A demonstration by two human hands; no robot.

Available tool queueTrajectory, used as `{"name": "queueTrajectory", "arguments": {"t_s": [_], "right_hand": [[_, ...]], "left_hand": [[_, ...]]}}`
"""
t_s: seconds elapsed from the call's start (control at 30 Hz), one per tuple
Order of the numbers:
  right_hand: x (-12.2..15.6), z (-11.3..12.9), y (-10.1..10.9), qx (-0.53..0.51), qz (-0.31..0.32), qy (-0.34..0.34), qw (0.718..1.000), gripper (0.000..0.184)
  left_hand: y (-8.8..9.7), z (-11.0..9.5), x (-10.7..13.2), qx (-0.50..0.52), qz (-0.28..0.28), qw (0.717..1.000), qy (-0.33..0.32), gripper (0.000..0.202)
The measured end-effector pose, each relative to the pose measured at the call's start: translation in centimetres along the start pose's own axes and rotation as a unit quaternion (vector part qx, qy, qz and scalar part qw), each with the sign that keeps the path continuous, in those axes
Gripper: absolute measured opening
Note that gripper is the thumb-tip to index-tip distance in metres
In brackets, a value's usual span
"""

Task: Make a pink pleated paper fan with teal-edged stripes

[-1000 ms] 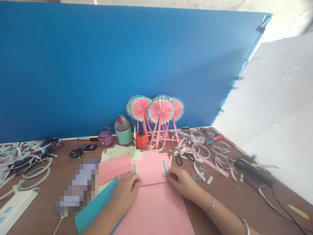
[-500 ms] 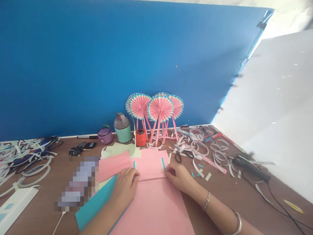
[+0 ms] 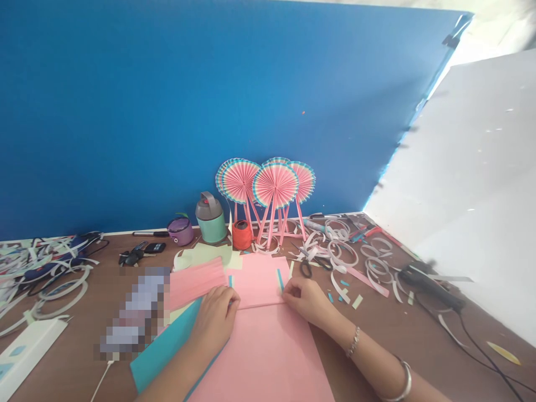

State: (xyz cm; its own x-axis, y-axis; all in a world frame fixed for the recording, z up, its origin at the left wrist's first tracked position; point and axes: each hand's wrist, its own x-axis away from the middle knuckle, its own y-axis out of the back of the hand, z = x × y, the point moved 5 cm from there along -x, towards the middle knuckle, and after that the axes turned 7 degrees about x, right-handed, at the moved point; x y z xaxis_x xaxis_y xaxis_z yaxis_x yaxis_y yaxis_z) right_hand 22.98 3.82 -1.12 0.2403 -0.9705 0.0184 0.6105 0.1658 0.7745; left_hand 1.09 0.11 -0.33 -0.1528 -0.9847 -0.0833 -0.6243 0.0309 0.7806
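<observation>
A pink paper sheet (image 3: 257, 287) with a blue-and-pale strip along each side lies on top of a larger pink sheet (image 3: 268, 352). At its near left corner my left hand (image 3: 218, 315) is closed, thumb and fingers pinching the edge. My right hand (image 3: 307, 301) pinches the near right corner the same way. The sheet's near edge runs as a thin line between both hands. Under my left forearm lies teal paper (image 3: 165, 346), and beside that hand rests a pleated pink strip of paper (image 3: 195, 282).
Pink pinwheel-like paper fans (image 3: 275, 187) stand against the blue panel (image 3: 167, 100). Scissors (image 3: 307, 268), curled paper strips (image 3: 341, 254) and a black-handled tool (image 3: 429, 285) with a cord lie right. A teal jar (image 3: 211, 226), purple pot (image 3: 180, 230) and power strip (image 3: 31, 349) are left.
Almost nothing differs. Both hands keep their pinch at the sheet's near corners, and the whole view has shifted very slightly.
</observation>
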Motion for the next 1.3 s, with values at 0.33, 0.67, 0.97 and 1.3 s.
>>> {"name": "queueTrajectory", "arguments": {"t_s": [0.33, 0.67, 0.97, 1.3], "right_hand": [[0.3, 0.3, -0.2, 0.042, 0.003, 0.019, 0.999, 0.012], [1.6, 2.5, -0.8, 0.229, -0.050, 0.193, 0.953, 0.027], [2.3, 3.3, -0.7, 0.270, -0.021, 0.265, 0.925, 0.034], [2.1, 2.3, 0.0, 0.176, -0.033, 0.289, 0.940, 0.040]], "left_hand": [[-0.1, -0.9, 0.2, -0.100, 0.002, 0.994, -0.033, 0.021], [-2.0, -2.4, 0.5, -0.235, 0.018, 0.937, -0.256, 0.064], [-0.7, -2.2, 0.8, -0.188, 0.002, 0.954, -0.232, 0.046], [3.4, -0.6, 0.7, -0.059, -0.178, 0.972, -0.143, 0.035]]}}
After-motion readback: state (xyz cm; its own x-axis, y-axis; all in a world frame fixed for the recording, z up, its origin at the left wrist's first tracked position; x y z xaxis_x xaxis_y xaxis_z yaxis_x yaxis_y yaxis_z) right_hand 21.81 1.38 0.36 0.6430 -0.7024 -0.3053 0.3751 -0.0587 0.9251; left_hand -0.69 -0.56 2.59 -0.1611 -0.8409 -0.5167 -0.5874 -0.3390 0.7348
